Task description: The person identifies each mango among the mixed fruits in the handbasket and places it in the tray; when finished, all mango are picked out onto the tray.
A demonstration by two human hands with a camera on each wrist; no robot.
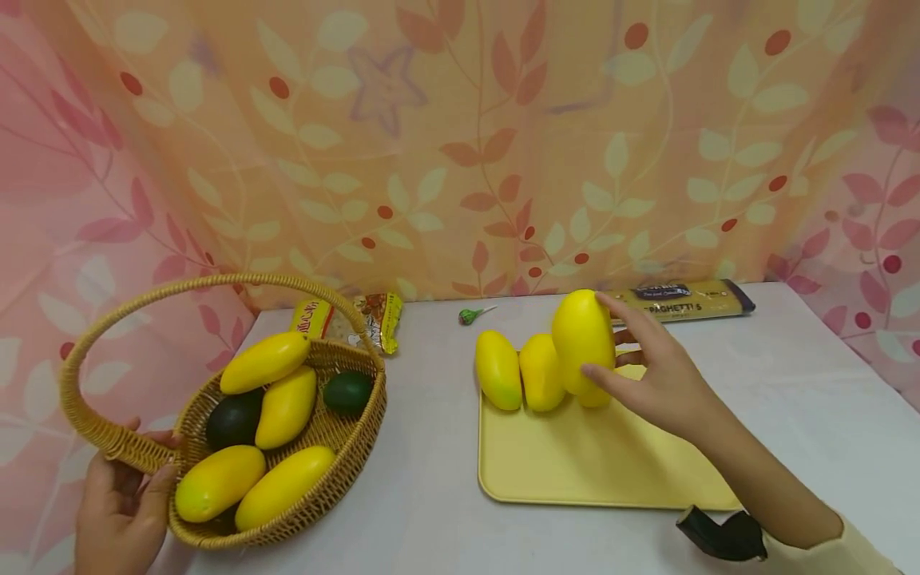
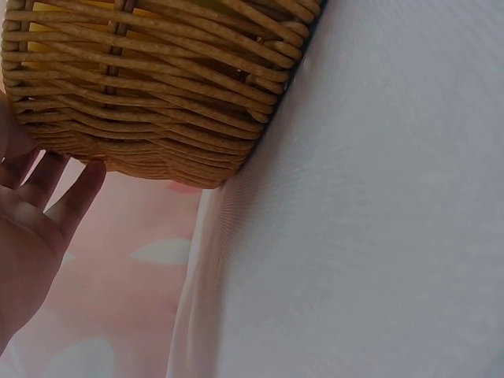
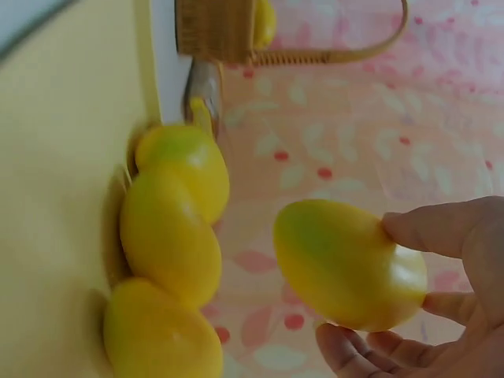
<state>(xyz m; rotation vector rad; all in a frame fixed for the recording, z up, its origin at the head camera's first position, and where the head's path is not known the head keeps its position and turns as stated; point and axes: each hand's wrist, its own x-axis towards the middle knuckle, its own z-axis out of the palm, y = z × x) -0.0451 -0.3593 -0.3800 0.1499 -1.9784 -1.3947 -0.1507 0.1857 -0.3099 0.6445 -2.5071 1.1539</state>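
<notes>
My right hand (image 1: 657, 379) holds a yellow mango (image 1: 582, 339) upright above the yellow tray (image 1: 561, 483), thumb on one side and fingers on the other. In the right wrist view, that mango (image 3: 339, 264) is apart from three mangoes in a row on the tray, among them a middle mango (image 3: 169, 236). In the head view the held one partly hides the third. My left hand (image 1: 122, 511) grips the wicker basket (image 1: 345, 479) at its rim by the handle base. Several mangoes, including one yellow mango (image 1: 264, 363), and two dark green avocados, one at right (image 1: 348, 393), lie inside.
Behind the basket lies a yellow-and-brown food packet (image 1: 381, 319). A green-wrapped lollipop (image 1: 470, 315) is at the back middle, a spaghetti pack (image 1: 683, 301) behind the tray. A dark curved object (image 1: 722, 535) sits by my right forearm. Patterned curtains enclose the white table (image 1: 424, 447).
</notes>
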